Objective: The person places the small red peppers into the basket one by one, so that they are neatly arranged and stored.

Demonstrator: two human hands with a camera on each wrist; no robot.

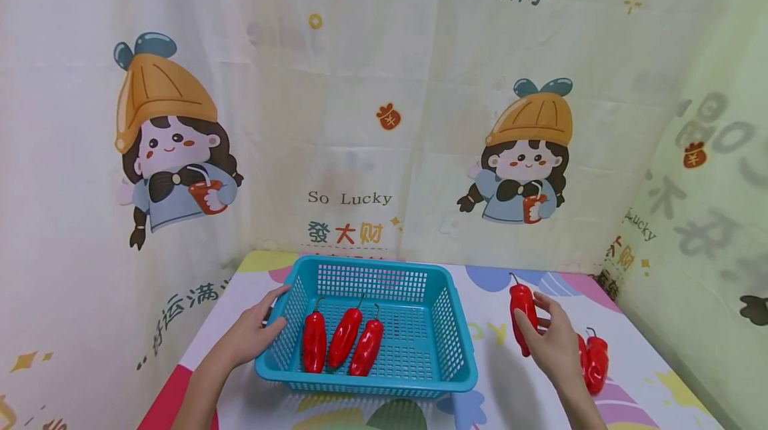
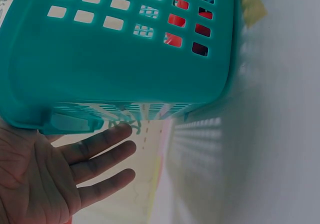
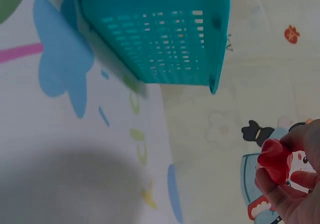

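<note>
Ahead of me, the far curtain (image 1: 360,150) reads "So Lucky" over "發大财", and my left hand (image 1: 249,337) touches the left side of the blue basket (image 1: 384,383) holding three peppers (image 1: 345,342), while right of it my right hand (image 1: 555,343) pinches a red pepper (image 1: 521,307), my wrist partly hiding peppers on the table (image 1: 597,363). From my left wrist, straight, spread fingers lie beneath the rim. From my right wrist, the pinched pepper is well apart from the basket.

Red peppers (image 1: 345,338), turquoise grid-patterned basket (image 1: 366,383)
</note>
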